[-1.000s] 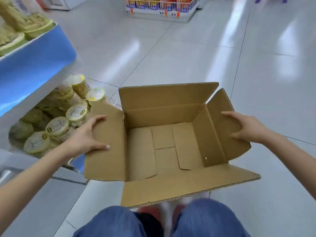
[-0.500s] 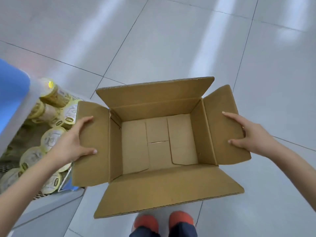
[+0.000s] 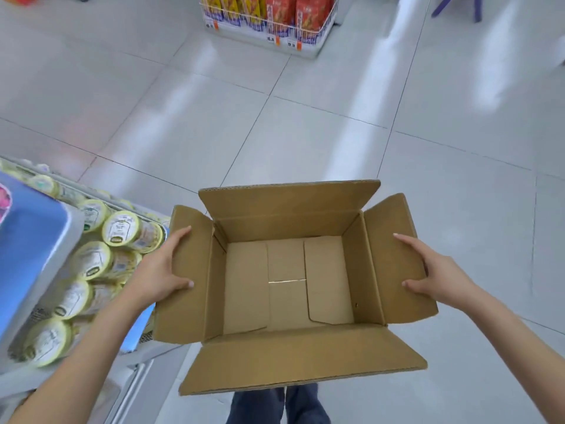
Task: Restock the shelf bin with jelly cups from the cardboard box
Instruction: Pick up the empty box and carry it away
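An open cardboard box (image 3: pixel 287 286) is held in the air in front of me, all its flaps folded outward. Its inside is bare; only the bottom flaps show. My left hand (image 3: pixel 159 270) grips the left flap, thumb on top and fingers along the edge. My right hand (image 3: pixel 434 276) grips the right flap in the same way. To the left, the shelf bin (image 3: pixel 36 367) holds several jelly cups (image 3: pixel 122 229) with yellow-rimmed lids, lying on their sides.
A blue shelf edge (image 3: pixel 27 246) juts out above the bin at far left. A white wire rack (image 3: pixel 269 29) with red and orange packets stands on the tiled floor far ahead. My blue-trousered legs (image 3: pixel 278 405) show below the box.
The view tilted up again and the far rack came back into sight. The box stays level between both hands, and more of the jelly cups in the bin show.
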`<act>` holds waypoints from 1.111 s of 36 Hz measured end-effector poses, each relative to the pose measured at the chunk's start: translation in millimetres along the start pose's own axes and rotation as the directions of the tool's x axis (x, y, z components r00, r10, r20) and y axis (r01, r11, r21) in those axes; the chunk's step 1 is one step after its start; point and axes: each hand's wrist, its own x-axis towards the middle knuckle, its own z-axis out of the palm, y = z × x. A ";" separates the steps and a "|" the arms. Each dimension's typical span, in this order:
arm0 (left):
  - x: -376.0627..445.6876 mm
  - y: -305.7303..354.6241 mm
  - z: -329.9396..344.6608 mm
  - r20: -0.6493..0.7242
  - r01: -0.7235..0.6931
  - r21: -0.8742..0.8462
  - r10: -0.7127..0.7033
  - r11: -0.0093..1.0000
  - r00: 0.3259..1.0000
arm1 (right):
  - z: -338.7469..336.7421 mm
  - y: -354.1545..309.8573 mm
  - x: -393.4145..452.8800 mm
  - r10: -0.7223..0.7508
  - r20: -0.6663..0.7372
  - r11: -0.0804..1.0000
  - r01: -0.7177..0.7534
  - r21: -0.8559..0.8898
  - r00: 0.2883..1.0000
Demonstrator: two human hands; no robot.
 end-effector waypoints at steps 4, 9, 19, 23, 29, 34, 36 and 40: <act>-19.6 18.3 -29.0 -0.009 -0.007 -0.020 0.007 1.000 1.000 | -26.2 -27.0 -17.6 -0.027 -0.012 0.999 0.026 -0.018 1.000; -14.0 24.1 -56.5 -0.042 0.000 -0.036 -0.001 0.999 0.999 | -48.7 -60.0 -6.9 -0.051 -0.022 0.996 0.049 -0.072 0.998; 69.9 45.7 -127.4 -0.129 -0.019 -0.037 0.014 0.999 0.992 | -93.6 -151.2 81.3 -0.108 -0.063 0.988 0.100 -0.121 0.992; 108.0 55.2 -158.9 -0.157 -0.017 -0.039 0.010 0.999 0.988 | -117.6 -191.3 124.1 -0.143 -0.076 0.983 0.133 -0.129 0.987; 159.4 65.5 -195.6 -0.208 0.036 -0.039 -0.043 0.999 0.977 | -150.3 -247.7 190.7 -0.207 -0.055 0.964 0.194 -0.180 0.977; 197.1 71.1 -221.7 -0.253 0.118 -0.048 -0.126 0.992 0.959 | -176.3 -291.7 261.8 -0.282 0.025 0.932 0.280 -0.230 0.959; 209.6 74.6 -229.7 -0.271 0.139 -0.065 -0.152 0.988 0.950 | -185.9 -309.2 290.7 -0.308 0.056 0.918 0.312 -0.243 0.950; 230.8 81.9 -241.8 -0.300 0.197 -0.113 -0.222 0.974 0.928 | -204.3 -344.5 342.8 -0.343 0.119 0.888 0.363 -0.283 0.932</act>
